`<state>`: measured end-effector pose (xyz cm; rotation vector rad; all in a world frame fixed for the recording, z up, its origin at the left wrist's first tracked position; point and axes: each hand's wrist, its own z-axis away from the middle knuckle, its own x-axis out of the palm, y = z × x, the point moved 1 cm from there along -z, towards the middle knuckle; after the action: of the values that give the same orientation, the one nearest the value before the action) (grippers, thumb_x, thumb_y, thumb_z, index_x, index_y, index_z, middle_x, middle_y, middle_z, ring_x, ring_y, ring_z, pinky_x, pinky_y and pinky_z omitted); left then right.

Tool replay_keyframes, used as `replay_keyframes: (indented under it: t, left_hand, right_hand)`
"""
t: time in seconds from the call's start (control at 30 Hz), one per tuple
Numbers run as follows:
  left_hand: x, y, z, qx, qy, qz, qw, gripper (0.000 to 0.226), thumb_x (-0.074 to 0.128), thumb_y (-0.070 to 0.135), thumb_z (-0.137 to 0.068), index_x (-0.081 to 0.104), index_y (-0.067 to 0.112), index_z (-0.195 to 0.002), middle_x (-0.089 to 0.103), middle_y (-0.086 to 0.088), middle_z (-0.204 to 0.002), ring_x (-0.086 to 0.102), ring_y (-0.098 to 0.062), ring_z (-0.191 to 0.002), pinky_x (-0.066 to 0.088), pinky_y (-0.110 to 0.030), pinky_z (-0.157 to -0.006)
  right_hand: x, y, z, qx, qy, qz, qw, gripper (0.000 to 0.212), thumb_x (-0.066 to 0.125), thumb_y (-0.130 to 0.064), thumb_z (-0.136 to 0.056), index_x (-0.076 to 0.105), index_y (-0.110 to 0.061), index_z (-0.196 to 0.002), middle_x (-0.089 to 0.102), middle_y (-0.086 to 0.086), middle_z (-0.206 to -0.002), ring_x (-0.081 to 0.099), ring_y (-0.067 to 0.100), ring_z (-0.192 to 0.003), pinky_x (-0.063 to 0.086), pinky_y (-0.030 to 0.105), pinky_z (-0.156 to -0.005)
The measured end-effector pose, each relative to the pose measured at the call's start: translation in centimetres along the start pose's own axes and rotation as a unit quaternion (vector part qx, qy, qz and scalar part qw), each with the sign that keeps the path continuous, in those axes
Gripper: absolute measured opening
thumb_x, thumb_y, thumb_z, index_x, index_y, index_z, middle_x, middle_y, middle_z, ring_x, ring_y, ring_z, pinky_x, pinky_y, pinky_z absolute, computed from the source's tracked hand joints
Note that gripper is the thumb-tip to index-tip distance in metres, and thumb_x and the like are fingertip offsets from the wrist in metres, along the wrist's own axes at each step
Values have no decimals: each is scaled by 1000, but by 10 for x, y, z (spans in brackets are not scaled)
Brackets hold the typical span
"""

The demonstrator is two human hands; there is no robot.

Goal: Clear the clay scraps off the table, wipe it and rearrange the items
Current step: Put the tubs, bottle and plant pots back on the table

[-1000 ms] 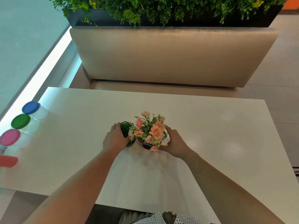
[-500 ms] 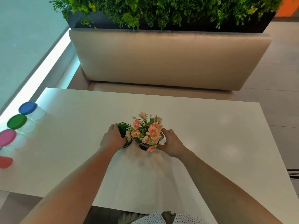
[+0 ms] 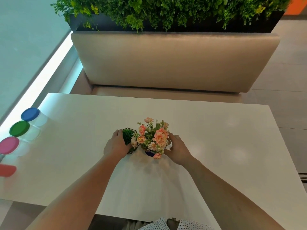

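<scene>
Facing the white table point(image 3: 216, 146) sits a beige bench point(image 3: 174, 60).

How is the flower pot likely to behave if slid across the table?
Probably top-heavy: the bouquet spreads much wider than its small pot, so a high push may tip it. The glossy table likely lets it slide easily. Blooms look delicate, so gripping the pot seems safer.
</scene>
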<state>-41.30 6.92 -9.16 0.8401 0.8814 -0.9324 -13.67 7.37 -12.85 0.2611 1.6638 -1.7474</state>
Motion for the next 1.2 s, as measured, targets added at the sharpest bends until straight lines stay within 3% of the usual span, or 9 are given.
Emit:
replay_keyframes:
  t: [0.17, 0.37, 0.47, 0.57, 0.67, 0.83, 1.0, 1.2]
  left_hand:
    - [-2, -5, 11, 11, 21, 88, 996, 86, 62, 48, -99, 16, 16, -165, 25, -5, -169, 34, -27, -151, 36, -43, -118]
    - [-8, -4, 30, -77, 93, 238, 964, 68, 55, 38, -105, 26, 14, -162, 32, -11, -165, 32, -30, -151, 29, -43, -120]
    - [-4, -2, 43, -103, 101, 249, 958, 62, 50, 37, -106, 30, 14, -161, 34, -12, -164, 33, -30, -150, 29, -43, -120]
    - [6, -3, 59, -116, 97, 261, 953, 61, 50, 40, -106, 33, 16, -160, 37, -14, -161, 41, -32, -145, 32, -44, -118]
    - [20, -10, 80, -127, 95, 285, 945, 60, 51, 43, -105, 36, 19, -159, 38, -13, -158, 45, -31, -141, 35, -44, -117]
    - [32, -45, 120, -162, 107, 317, 928, 57, 49, 44, -106, 39, 23, -157, 37, -11, -159, 46, -29, -142, 38, -46, -117]
    - [19, -101, 143, -221, 152, 334, 904, 54, 49, 43, -106, 41, 23, -155, 39, -12, -157, 47, -30, -140, 39, -46, -116]
    - [-19, -170, 129, -239, 204, 338, 887, 55, 56, 39, -104, 41, 22, -155, 38, -13, -156, 50, -31, -136, 42, -43, -111]
  right_hand:
    - [0, -2, 7, 20, 14, -32, 999, 85, 79, -39, -84, 28, -45, -150, 51, -3, -112, 46, -3, -104, 50, 25, -81]
    - [-6, -1, 23, 61, 7, -18, 998, 87, 76, -46, -87, 26, -30, -156, 46, 0, -131, 51, 14, -120, 52, 35, -95]
    - [-14, 5, 32, 114, -30, 28, 993, 63, 72, -34, -91, 44, -18, -145, 52, 6, -128, 56, 21, -116, 48, 30, -90]
    - [-16, 11, 43, 140, -108, 83, 981, 24, 67, -28, -92, 65, -16, -112, 63, 2, -102, 59, 19, -92, 50, 30, -78]
    - [-4, 7, 52, 102, -211, 117, 965, 11, 63, -28, -93, 67, -19, -97, 63, -1, -101, 58, 16, -90, 51, 31, -78]
    - [30, -39, 61, 17, -306, 85, 948, 11, 66, -33, -93, 68, -24, -98, 65, -6, -103, 60, 11, -92, 50, 26, -78]
    - [60, -110, 56, -57, -324, 42, 943, 17, 67, -40, -91, 70, -27, -102, 67, -7, -101, 63, 8, -90, 55, 31, -79]
    - [95, -187, 21, -88, -280, -4, 956, 17, 67, -36, -90, 69, -27, -104, 68, -9, -90, 62, 5, -79, 50, 23, -71]
